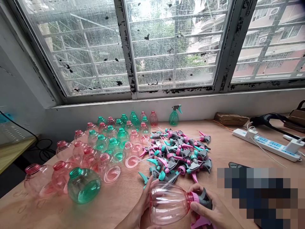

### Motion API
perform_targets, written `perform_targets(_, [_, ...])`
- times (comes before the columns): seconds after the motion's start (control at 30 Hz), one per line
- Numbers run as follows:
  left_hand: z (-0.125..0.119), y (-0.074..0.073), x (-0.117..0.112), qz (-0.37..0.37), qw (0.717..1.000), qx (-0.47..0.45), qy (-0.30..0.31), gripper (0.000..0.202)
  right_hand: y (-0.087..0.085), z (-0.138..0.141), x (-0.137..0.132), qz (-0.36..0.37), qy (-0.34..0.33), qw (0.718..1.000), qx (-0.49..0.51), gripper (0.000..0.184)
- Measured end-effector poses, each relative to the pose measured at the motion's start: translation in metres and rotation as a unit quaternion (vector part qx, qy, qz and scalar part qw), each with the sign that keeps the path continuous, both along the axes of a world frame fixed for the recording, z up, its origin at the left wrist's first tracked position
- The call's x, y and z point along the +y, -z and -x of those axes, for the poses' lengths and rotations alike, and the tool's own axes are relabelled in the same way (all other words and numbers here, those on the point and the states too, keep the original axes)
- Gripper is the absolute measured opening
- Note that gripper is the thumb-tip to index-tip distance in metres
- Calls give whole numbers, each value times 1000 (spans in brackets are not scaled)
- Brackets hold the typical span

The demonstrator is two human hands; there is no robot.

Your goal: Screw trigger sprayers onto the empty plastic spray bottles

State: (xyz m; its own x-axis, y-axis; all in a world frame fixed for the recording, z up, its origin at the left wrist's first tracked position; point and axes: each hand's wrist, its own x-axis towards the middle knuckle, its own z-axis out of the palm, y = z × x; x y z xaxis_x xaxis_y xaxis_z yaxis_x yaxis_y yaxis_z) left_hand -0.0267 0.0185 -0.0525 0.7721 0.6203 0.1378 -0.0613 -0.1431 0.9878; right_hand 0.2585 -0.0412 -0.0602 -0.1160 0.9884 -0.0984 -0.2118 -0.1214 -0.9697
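Note:
A clear pink bottle [168, 203] lies sideways above the table's near edge, its neck pointing right. My left hand [142, 199] is wrapped around the bottle's base end. At the neck, my right hand [215, 208] grips a grey spray head [205, 199] with a pink collar and pink trigger. The collar sits over the bottle's mouth; whether its thread is tight I cannot tell. Just beyond my hands lies a pile of loose spray heads [178, 152] in grey with pink or teal parts, some with white tubes. My right fingers partly hide the trigger.
Several open pink bottles [64, 178] and green bottles [84, 186] stand at the left. A green bottle with a spray head [174, 116] stands by the wall. A white power strip [267, 144], a brown box [230, 119] and a phone [238, 165] are at the right.

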Motion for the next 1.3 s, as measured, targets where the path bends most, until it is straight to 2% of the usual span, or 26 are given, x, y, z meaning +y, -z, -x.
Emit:
perform_targets(0.17, [0,3,-4,15,1000,-8,-6,121,1,-1,0,6,5,1000,3,51])
perform_targets(0.27, [-2,-2,-5,19,1000,-3,-12,124,3,-2,1,1,-2,1000,-5,52])
perform_targets(0.47, [-7,-10,-1,34,999,16,-17,109,5,-3,2,-7,0,1000,-10,48])
perform_targets(0.63, [-2,-3,-2,27,1000,10,0,125,3,-2,1,2,3,1000,-4,49])
perform_targets(0.87, [-2,1,0,45,999,12,-22,105,4,-2,2,-5,-11,1000,-7,49])
perform_targets(1.07, [-4,4,5,34,999,11,-14,112,9,-4,4,-19,-19,1000,-4,47])
perform_targets(1.2, [-2,11,3,20,1000,-21,-9,118,11,-5,4,-16,-21,1000,-11,47])
perform_targets(1.3, [-1,11,1,18,1000,-18,-13,115,10,-5,4,-19,-24,1000,-5,48])
